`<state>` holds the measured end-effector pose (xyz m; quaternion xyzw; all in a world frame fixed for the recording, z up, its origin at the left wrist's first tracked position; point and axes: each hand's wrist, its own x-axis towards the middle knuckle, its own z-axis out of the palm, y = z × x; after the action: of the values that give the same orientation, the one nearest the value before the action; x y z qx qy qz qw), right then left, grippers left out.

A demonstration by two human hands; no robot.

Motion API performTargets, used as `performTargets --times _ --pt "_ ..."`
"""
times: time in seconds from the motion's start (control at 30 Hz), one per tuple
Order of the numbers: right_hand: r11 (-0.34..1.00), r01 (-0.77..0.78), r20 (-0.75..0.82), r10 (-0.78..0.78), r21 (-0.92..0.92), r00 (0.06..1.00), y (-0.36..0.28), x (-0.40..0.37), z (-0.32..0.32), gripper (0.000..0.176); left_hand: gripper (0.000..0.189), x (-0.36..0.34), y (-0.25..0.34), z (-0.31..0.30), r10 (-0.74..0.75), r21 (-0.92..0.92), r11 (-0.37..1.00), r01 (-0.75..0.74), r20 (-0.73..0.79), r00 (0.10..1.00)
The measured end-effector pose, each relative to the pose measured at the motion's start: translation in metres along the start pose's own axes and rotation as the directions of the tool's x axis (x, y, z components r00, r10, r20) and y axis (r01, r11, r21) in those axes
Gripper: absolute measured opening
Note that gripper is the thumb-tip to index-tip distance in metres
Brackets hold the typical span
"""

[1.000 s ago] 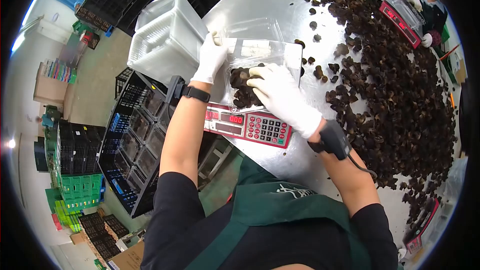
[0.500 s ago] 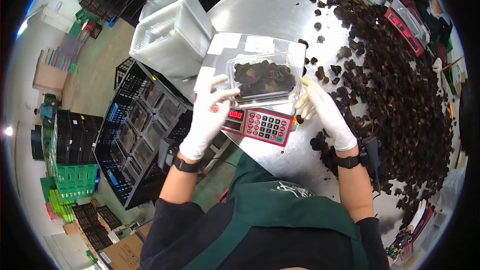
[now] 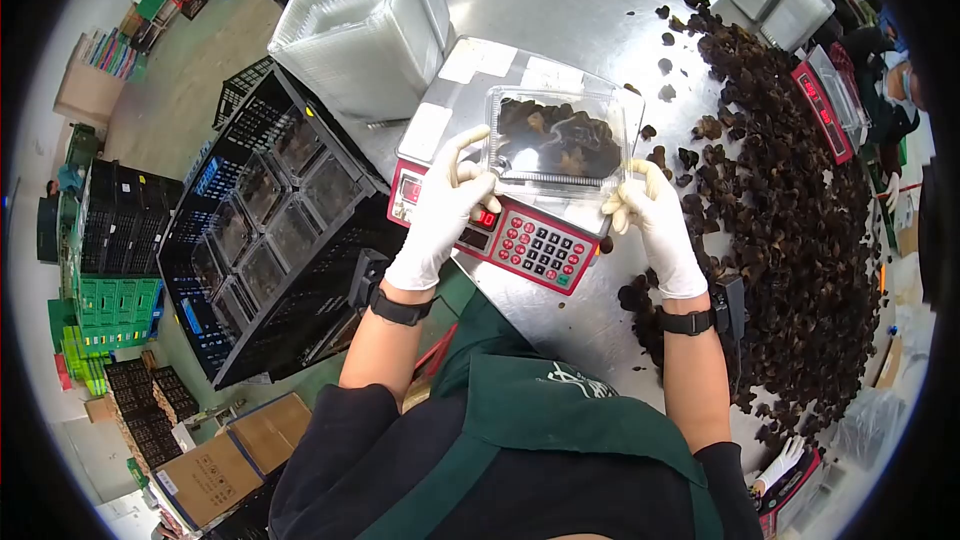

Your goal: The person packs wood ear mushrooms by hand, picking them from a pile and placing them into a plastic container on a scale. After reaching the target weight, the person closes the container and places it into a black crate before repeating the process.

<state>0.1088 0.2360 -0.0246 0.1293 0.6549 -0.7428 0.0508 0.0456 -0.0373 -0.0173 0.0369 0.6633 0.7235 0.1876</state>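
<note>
A clear plastic box [image 3: 560, 145] full of dark, wrinkled mushroom-like pieces is over the platform of a red-edged scale [image 3: 545, 245], its clear lid down over the contents. My left hand [image 3: 455, 195], in a white glove, has its fingers closed at the box's left edge. My right hand [image 3: 648, 210], gloved too, pinches the box's lower right corner. Part of the scale's red display shows beside my left fingers. Whether the box touches the platform cannot be made out.
Stacked clear containers [image 3: 365, 40] stand behind on the left. A black crate [image 3: 290, 230] with filled boxes is at the left. Loose dark pieces [image 3: 790, 240] cover the table's right side. Another scale [image 3: 825, 110] and a co-worker are at the far right; another gloved hand [image 3: 782, 465] shows lower right.
Both hands have closed on the box's edges, and its lid now lies flatter over the contents. The view has shifted, with the scale appearing slightly farther right.
</note>
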Motion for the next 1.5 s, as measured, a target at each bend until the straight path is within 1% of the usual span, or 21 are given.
performTargets --times 0.23,0.33,0.43,0.47,0.57,0.6,0.7,0.73,0.83,0.9,0.93,0.97,1.07,1.1,1.13,1.2,1.3,1.37,1.43,1.47,1.5 --pt "0.995 0.027 -0.086 -0.019 0.093 0.996 0.009 -0.028 -0.003 0.033 0.064 -0.033 -0.02 0.015 0.049 -0.103 0.993 -0.053 -0.04 0.998" --pt "0.996 0.011 -0.046 -0.007 0.09 0.999 0.004 -0.052 0.0 0.033 0.075 -0.067 -0.004 -0.003 -0.063 -0.086 0.993 0.077 0.148 0.987" --pt "0.997 -0.046 0.019 0.045 0.054 0.999 -0.018 -0.081 0.018 0.033 0.079 -0.091 -0.005 -0.048 0.154 0.237 0.96 -0.147 -0.01 0.988" --pt "0.997 -0.052 0.084 0.047 0.055 0.995 -0.014 -0.086 0.021 0.035 0.077 -0.1 0.011 -0.057 0.105 0.376 0.921 -0.098 0.004 0.995" --pt "0.989 -0.114 0.245 0.133 -0.093 0.96 -0.03 -0.093 0.047 0.037 0.079 -0.115 0.02 -0.064 -0.108 0.154 0.986 0.055 0.355 0.929" --pt "0.989 -0.123 0.291 0.141 -0.079 0.946 -0.034 -0.092 0.058 0.038 0.082 -0.121 0.01 -0.059 -0.002 0.254 0.961 -0.11 0.402 0.915" --pt "0.997 -0.024 0.277 0.045 -0.079 0.96 -0.04 -0.09 0.081 0.038 0.085 -0.136 0.01 -0.075 -0.081 -0.029 0.995 0.093 0.273 0.958" --pt "0.996 0.035 0.235 -0.014 -0.084 0.972 -0.042 -0.091 0.083 0.037 0.081 -0.141 0.006 -0.085 -0.016 -0.139 0.99 0.03 0.101 0.995" --pt "0.964 0.214 0.437 -0.125 -0.16 0.891 -0.07 -0.123 0.063 0.03 0.062 -0.14 0.003 -0.144 0.102 -0.031 0.993 -0.117 -0.312 0.945" --pt "0.773 0.612 0.772 -0.49 0.169 0.405 -0.095 -0.125 0.056 0.022 0.056 -0.126 -0.006 -0.199 0.145 -0.093 0.975 -0.201 -0.419 0.896" --pt "0.753 0.512 0.843 -0.529 0.415 0.096 -0.103 -0.119 0.055 0.019 0.057 -0.112 -0.014 -0.226 0.08 -0.147 0.969 -0.197 -0.571 0.817" --pt "0.726 0.331 0.798 -0.562 0.603 -0.22 -0.111 -0.117 0.055 0.019 0.059 -0.096 -0.021 -0.252 0.093 -0.186 0.953 -0.241 -0.575 0.813" --pt "0.722 0.241 0.747 -0.664 0.648 -0.019 -0.133 -0.153 0.063 0.044 0.053 -0.067 -0.041 -0.29 -0.023 -0.19 0.975 -0.112 -0.594 0.804" --pt "0.78 0.197 0.803 -0.591 0.594 -0.081 -0.138 -0.155 0.055 0.035 0.049 -0.054 -0.053 -0.298 -0.05 -0.2 0.976 -0.084 -0.582 0.811" --pt "0.758 0.2 0.775 -0.632 0.621 -0.009 -0.133 -0.16 0.052 0.036 0.044 -0.048 -0.049 -0.284 -0.093 -0.168 0.986 -0.023 -0.651 0.753" --pt "0.741 0.221 0.743 -0.663 0.635 0.087 -0.129 -0.167 0.05 0.037 0.043 -0.018 -0.086 -0.328 -0.122 -0.346 0.934 -0.086 -0.537 0.835" --pt "0.757 0.288 0.753 -0.641 0.587 0.149 -0.137 -0.171 0.045 0.038 0.043 0.001 -0.051 -0.335 -0.072 -0.418 0.897 -0.143 -0.457 0.886" --pt "0.775 0.313 0.768 -0.616 0.549 0.177 -0.141 -0.173 0.045 0.036 0.058 0.02 -0.02 -0.336 -0.021 -0.155 0.982 -0.111 -0.665 0.747" --pt "0.793 0.344 0.779 -0.588 0.503 0.218 -0.149 -0.175 0.04 0.039 0.078 0.058 -0.03 -0.381 0.13 0.203 0.975 0.091 -0.853 0.505" --pt "0.787 0.363 0.767 -0.596 0.499 0.237 -0.15 -0.176 0.038 0.041 0.077 0.071 -0.023 -0.382 0.407 0.522 0.846 0.11 -0.765 0.5" --pt "0.782 0.376 0.757 -0.603 0.497 0.253 -0.15 -0.177 0.035 0.043 0.07 0.061 0.017 -0.316 0.547 0.667 0.735 0.119 -0.687 0.479"
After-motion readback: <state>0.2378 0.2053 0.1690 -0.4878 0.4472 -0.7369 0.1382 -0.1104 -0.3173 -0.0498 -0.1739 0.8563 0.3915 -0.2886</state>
